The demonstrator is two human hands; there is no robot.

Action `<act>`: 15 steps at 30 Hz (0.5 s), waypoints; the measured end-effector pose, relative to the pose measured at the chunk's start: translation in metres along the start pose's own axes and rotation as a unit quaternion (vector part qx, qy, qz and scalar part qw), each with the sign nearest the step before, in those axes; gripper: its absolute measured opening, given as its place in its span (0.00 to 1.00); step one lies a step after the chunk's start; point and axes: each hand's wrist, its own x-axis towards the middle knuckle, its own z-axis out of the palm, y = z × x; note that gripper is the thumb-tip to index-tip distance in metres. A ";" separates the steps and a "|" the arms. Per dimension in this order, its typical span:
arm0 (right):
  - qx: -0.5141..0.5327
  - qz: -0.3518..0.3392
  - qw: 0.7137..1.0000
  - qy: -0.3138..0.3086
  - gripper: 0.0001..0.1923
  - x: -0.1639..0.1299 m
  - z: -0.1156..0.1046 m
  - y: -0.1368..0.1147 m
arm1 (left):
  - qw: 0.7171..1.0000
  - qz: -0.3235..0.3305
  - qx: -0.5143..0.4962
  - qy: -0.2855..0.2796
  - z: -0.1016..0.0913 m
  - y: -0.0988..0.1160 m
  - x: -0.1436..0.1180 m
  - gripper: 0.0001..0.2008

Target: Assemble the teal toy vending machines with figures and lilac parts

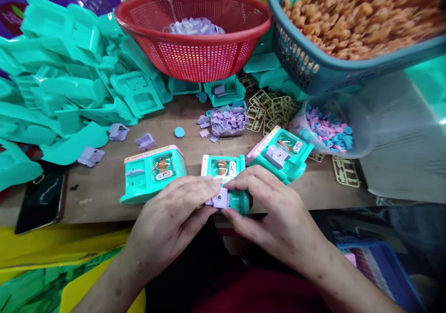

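Note:
A teal plastic toy housing (240,202) with a clear dome window is at the table's front edge, between my two hands. On its near side sits a light purple plastic part (220,198) with a small dark centre. My left hand (174,206) is closed around the housing's left side, fingertips against the purple part. From the right, my right hand (268,206) pinches the same housing beside that part. A similar teal toy (153,173) lies to the left, its purple slot piece showing. Another teal toy (284,152) with a purple part lies tilted to the right.
Teal shells (62,80) are heaped at left, near a phone (42,199). Behind stand a red basket (195,55) and a blue-grey basket (334,73) of orange pieces. Small purple parts fill a clear container (228,121); a clear tub (362,131) lies tipped at right.

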 end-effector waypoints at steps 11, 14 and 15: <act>-0.012 0.008 0.998 -0.053 0.15 0.002 -0.005 -0.002 | 0.999 0.042 0.020 0.007 -0.004 -0.004 -0.003 0.18; -0.003 0.013 0.998 -0.053 0.16 0.003 -0.007 0.000 | 0.998 0.050 0.041 0.005 -0.004 0.000 -0.003 0.18; 0.001 0.019 0.998 -0.055 0.16 0.004 -0.008 0.001 | 0.998 0.051 0.044 0.009 -0.004 0.001 -0.002 0.18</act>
